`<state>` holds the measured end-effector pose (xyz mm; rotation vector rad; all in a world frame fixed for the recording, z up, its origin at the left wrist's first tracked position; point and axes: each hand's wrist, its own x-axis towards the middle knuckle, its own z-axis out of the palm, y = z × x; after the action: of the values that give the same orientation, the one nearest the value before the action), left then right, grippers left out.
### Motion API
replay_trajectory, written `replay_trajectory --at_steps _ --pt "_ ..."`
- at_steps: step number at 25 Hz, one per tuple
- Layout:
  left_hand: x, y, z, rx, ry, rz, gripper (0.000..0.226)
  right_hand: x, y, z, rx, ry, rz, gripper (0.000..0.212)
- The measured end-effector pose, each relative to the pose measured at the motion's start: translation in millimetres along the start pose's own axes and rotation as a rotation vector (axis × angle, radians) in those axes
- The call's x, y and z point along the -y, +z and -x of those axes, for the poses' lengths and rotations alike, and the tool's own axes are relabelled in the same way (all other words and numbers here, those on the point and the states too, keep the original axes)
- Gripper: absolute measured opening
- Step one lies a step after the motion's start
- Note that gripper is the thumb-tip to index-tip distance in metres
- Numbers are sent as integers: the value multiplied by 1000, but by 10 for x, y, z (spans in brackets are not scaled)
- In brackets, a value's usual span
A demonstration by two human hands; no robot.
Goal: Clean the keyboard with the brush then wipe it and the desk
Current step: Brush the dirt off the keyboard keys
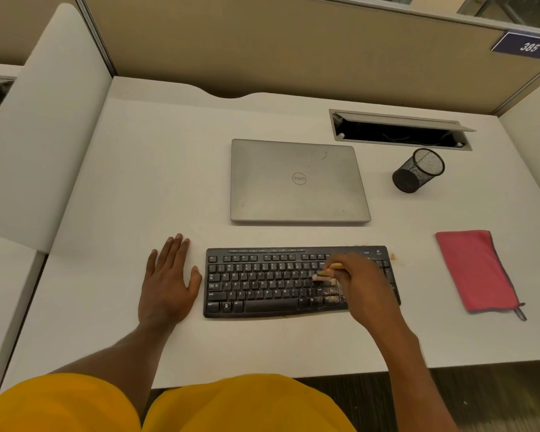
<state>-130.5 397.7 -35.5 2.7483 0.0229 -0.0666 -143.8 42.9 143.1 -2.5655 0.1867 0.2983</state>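
Right grip (359, 279) curled round small brush (325, 277), bristles down on right-side keys of black keyboard (262, 285). Brown crumbs (331, 297) on keys just near of bristles. Left grip (167, 282) flat, fingers straight, on table (138, 182) just left of keyboard. Red cloth (476, 269) lies right of keyboard, closed laptop (296, 182) far of it.

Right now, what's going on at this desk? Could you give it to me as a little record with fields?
Activity: brushing the keyboard
Right hand: grips the brush, bristles on the right-side keys
Left hand: flat on the desk, left of the keyboard
Dirt: tan crumbs on the lower right keys
Cloth: red cloth lying folded, right of the keyboard, untouched
Behind: closed laptop, black mesh cup
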Motion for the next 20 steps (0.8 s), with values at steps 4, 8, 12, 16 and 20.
replay_trajectory --at_steps 4,8,12,16,20 --pt "-2 0 0 5 -1 -3 74 25 103 19 108 -27 -81 19" --pt "3 3 -1 12 -8 -3 75 -25 8 -23 85 26 87 16" --pt "-3 -1 -2 12 -6 -5 75 10 -41 -24 24 9 123 19" --pt "8 1 -4 7 -3 4 75 163 99 23 117 -56 -40 19" --pt "-4 -5 -2 6 -6 3 74 120 76 38 143 -19 47 18"
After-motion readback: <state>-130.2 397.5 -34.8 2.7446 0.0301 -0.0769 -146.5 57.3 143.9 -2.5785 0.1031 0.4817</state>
